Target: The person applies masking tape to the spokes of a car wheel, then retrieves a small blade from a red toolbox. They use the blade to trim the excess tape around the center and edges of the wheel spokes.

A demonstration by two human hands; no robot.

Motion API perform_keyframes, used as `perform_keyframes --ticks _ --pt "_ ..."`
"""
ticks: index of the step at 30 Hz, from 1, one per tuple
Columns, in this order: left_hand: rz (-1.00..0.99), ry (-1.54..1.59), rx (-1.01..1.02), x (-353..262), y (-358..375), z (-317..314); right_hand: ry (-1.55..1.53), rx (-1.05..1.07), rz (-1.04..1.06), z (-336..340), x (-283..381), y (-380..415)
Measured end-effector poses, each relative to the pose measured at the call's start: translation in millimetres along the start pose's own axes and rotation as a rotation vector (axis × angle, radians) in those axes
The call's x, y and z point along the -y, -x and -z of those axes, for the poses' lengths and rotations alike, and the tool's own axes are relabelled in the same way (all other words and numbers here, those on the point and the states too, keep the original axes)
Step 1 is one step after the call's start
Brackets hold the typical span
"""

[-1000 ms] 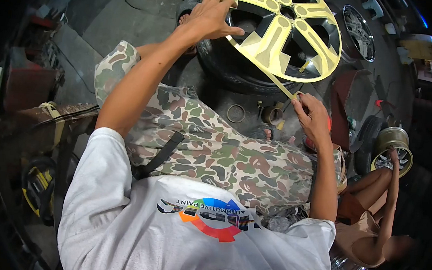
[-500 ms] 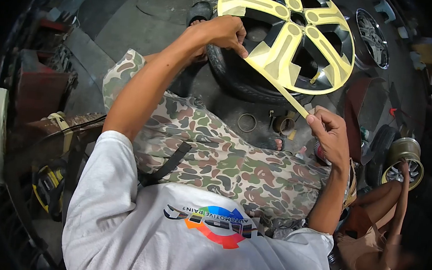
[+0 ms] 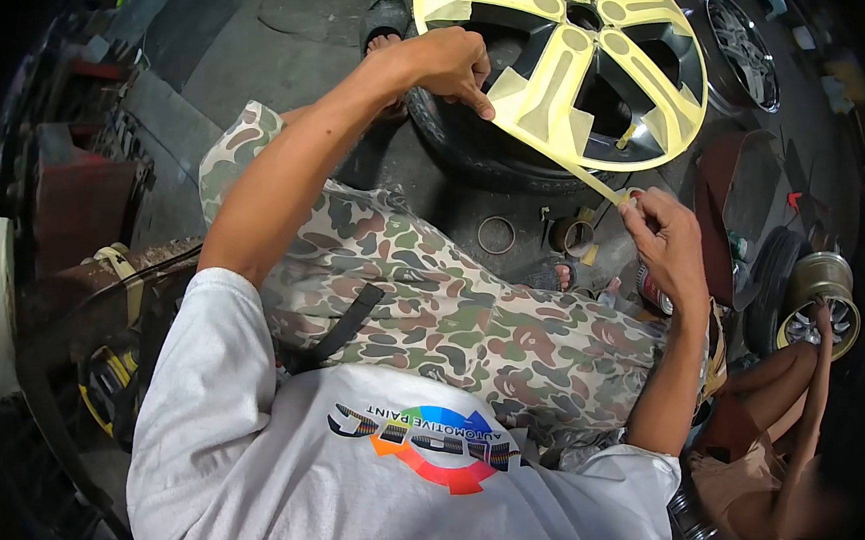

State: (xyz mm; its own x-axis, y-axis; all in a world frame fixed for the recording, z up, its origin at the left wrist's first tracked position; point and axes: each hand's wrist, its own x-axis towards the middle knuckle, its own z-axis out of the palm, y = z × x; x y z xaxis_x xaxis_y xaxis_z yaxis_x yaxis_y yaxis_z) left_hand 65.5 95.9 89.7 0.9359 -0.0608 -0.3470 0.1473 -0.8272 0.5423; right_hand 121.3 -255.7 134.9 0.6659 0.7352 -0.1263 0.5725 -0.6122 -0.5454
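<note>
A multi-spoke alloy wheel (image 3: 645, 72) lies face up at the top, its spokes and rim edge covered in pale yellow masking. A narrow strip of masking tape (image 3: 587, 178) follows the near rim edge and runs off it to the right. My left hand (image 3: 455, 69) is closed at the near-left rim, its thumb tip pressing at the tape. My right hand (image 3: 663, 238) pinches the strip's free end, below and right of the wheel. Beneath the wheel is a black tire (image 3: 461, 152).
A tape roll (image 3: 572, 237) and a thin ring (image 3: 496, 235) lie on the floor near my foot. At right are a curved brown sheet (image 3: 722, 215), a tire (image 3: 771, 284) and a gold-lipped wheel (image 3: 821, 282). Another person (image 3: 755, 463) crouches there, one hand at that wheel.
The wheel sits slightly higher and further left in view. My right hand has risen slightly with the tape, which now slopes less steeply. My left hand stays at the rim.
</note>
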Motion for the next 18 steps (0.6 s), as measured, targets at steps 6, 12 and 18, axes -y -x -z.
perform_keyframes --ticks 6,12,18 --pt "0.011 0.023 0.039 0.9 -4.1 -1.4 0.118 0.009 0.086 -1.7 -1.6 2.8" --pt "0.036 -0.012 0.038 -17.3 -0.9 -5.8 0.188 0.002 0.050 -8.1 -10.8 1.6" --pt "0.044 -0.001 0.052 -17.4 -5.9 -11.8 0.291 -0.134 0.119 24.2 -17.8 -10.7"
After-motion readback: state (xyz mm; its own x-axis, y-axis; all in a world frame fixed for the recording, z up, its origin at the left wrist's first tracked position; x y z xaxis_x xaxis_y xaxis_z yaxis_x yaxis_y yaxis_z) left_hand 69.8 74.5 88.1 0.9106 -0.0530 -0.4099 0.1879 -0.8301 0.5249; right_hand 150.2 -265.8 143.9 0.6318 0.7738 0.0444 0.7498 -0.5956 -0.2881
